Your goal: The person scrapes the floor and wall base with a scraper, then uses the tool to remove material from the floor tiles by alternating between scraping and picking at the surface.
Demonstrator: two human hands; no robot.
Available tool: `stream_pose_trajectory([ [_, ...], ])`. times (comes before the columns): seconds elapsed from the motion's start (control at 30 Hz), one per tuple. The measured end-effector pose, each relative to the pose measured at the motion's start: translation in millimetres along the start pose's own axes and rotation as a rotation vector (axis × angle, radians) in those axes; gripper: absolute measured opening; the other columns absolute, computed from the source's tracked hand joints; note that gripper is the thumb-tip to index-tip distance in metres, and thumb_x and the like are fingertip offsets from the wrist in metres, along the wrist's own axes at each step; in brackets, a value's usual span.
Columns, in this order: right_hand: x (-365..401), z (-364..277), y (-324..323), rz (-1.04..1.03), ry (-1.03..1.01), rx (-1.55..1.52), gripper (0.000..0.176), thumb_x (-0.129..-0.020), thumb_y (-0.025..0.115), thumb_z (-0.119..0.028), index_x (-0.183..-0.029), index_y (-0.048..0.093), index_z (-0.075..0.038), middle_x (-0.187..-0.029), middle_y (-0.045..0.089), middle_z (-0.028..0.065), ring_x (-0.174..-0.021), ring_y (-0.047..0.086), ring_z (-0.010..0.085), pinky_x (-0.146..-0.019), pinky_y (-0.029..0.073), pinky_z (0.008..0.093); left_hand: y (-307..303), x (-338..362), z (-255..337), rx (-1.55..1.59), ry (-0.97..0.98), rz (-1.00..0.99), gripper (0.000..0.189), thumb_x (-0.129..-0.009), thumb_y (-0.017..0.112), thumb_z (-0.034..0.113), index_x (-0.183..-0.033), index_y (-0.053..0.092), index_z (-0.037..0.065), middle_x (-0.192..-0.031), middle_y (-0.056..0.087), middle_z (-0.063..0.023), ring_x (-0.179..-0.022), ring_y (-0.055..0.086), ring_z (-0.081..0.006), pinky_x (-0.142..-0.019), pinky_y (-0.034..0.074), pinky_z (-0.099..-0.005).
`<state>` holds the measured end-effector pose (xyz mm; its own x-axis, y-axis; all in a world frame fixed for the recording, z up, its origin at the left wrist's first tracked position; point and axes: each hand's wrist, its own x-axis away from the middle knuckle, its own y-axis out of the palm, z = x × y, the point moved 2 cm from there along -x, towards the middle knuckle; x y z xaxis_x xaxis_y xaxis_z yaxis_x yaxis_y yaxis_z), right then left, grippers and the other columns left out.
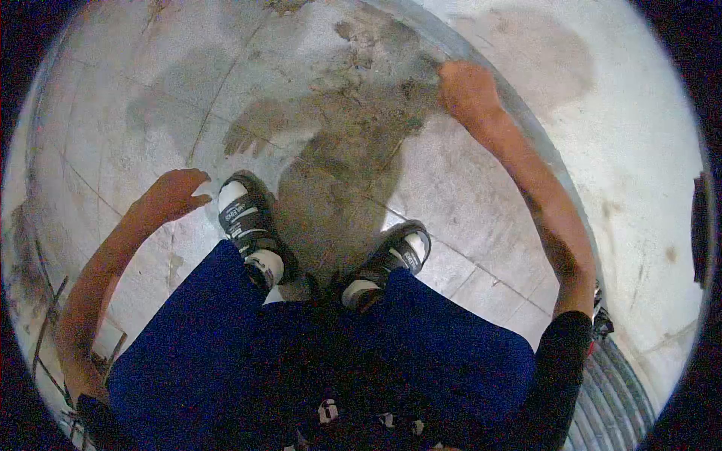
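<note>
"Which step are you on down there?"

"I'd judge I'm working at the floor's edge. My right hand (470, 94) is low beside the dark brown, grimy patch (380, 94) on the pale grey tiled floor (451, 180), close to the long, smooth grey strip (432, 31) that borders the tiles."

"Holding anything?"

"Those right fingers are curled in towards the palm, but I cannot tell whether they grasp something thin or nothing at all. My left hand (180, 195) is plainer: released, its fingers loosely bent, thumb apart, nothing in them. It hangs near my black strapped sandal (244, 218), which I wear over a white sock."

"So just 1 of your 2 hands seems busy?"

"So it looks (my own shadow darkens the very spot I need to see)."

"And what does the next move call for?"

"In my judgement, keeping the right fingers low and steady along that border, and shifting the shadow off the patch. The left could stay free for balance, since my knees are bent wide."
</note>
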<state>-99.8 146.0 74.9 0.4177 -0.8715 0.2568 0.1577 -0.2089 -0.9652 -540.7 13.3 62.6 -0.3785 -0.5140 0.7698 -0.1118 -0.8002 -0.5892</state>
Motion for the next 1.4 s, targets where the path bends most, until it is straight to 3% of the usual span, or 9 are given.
stream_pose_trajectory([
  [0.1,11.8,-18.2,31.3,-0.128,-0.044,-0.008,0.013,-0.072,0.056,-0.007,-0.078,0.065,0.0,-0.08,0.065,0.0218,-0.073,0.066,0.0348,-0.063,0.053,0.0453,11.2,-7.0,-11.3,-0.118,0.179,0.259,0.038,-0.082,0.062,0.031,-0.108,0.056,0.004,-0.106,0.061,-0.017,-0.098,0.058,-0.034,-0.086,0.046,-0.0422],
  [0.23,79.5,-86.9,38.0,-0.118,-0.069,-0.112,0.012,-0.075,0.054,-0.004,-0.081,0.063,0.0,-0.075,0.063,0.0212,-0.066,0.064,0.0351,-0.057,0.052,0.0459,-15.6,-18.1,3.3,-0.068,0.146,0.228,0.038,-0.083,0.062,0.032,-0.108,0.056,0.004,-0.108,0.061,-0.0165,-0.1,0.058,-0.0338,-0.086,0.046,-0.0423],
  [0.47,77.6,11.2,44.7,0.079,0.182,-0.086,0.021,-0.079,0.055,-0.01,-0.098,0.057,-0.001,-0.074,0.059,0.0232,-0.063,0.062,0.0371,-0.055,0.05,0.0466,-14.2,-19.1,2.7,-0.11,0.123,0.173,0.042,-0.084,0.06,0.036,-0.112,0.056,0.005,-0.111,0.06,-0.016,-0.103,0.057,-0.0333,-0.09,0.044,-0.0424],
  [0.57,109.7,-23.0,83.1,-0.054,0.407,-0.257,0.02,-0.086,0.054,-0.016,-0.103,0.057,-0.006,-0.082,0.059,0.021,-0.065,0.06,0.037,-0.057,0.049,0.0456,-9.9,-18.6,0.9,-0.118,0.172,0.235,0.04,-0.084,0.059,0.035,-0.11,0.057,0.004,-0.108,0.061,-0.0163,-0.102,0.057,-0.0331,-0.089,0.045,-0.0427],
  [0.63,139.3,-58.6,113.6,0.166,0.199,-0.245,0.022,-0.089,0.053,-0.02,-0.108,0.058,-0.01,-0.09,0.057,0.0176,-0.069,0.06,0.0352,-0.059,0.05,0.0432,-13.5,-18.2,7.2,-0.087,0.168,0.206,0.04,-0.085,0.059,0.035,-0.11,0.057,0.004,-0.108,0.061,-0.0164,-0.102,0.057,-0.0331,-0.089,0.044,-0.0428],
  [0.73,161.0,-93.5,103.5,0.161,0.445,-0.667,0.033,-0.089,0.055,-0.015,-0.121,0.055,-0.012,-0.095,0.057,0.0132,-0.082,0.06,0.0332,-0.07,0.048,0.0426,-36.2,-24.8,15.2,-0.068,0.167,0.213,0.04,-0.086,0.058,0.035,-0.111,0.057,0.004,-0.109,0.06,-0.0166,-0.103,0.057,-0.0333,-0.089,0.044,-0.0429],
  [0.9,197.2,-47.5,163.5,0.599,0.622,-0.941,0.03,-0.087,0.057,-0.012,-0.117,0.057,-0.005,-0.094,0.061,0.0147,-0.08,0.061,0.0313,-0.07,0.049,0.0377,-77.2,-22.5,39.3,-0.079,0.209,0.296,0.038,-0.086,0.057,0.035,-0.109,0.057,0.004,-0.107,0.06,-0.0171,-0.101,0.057,-0.0346,-0.087,0.045,-0.0431],
  [1.1,203.5,116.2,146.2,0.143,0.443,-0.569,0.023,-0.083,0.056,-0.007,-0.103,0.067,-0.008,-0.1,0.064,0.0155,-0.089,0.063,0.0322,-0.079,0.048,0.0367,-131.2,-30.5,109.4,-0.191,0.402,0.334,0.04,-0.087,0.058,0.035,-0.114,0.055,0.005,-0.112,0.058,-0.0169,-0.104,0.055,-0.0351,-0.091,0.043,-0.0435],
  [1.4,43.4,39.3,104.8,-0.004,-0.164,-0.398,0.036,-0.071,0.06,0.001,-0.103,0.068,-0.013,-0.089,0.062,0.0169,-0.085,0.058,0.0348,-0.078,0.046,0.042,-101.6,-19.4,117.1,-0.175,0.32,0.197,0.041,-0.087,0.058,0.034,-0.116,0.055,0.005,-0.116,0.058,-0.017,-0.107,0.055,-0.0349,-0.092,0.044,-0.0428],
])
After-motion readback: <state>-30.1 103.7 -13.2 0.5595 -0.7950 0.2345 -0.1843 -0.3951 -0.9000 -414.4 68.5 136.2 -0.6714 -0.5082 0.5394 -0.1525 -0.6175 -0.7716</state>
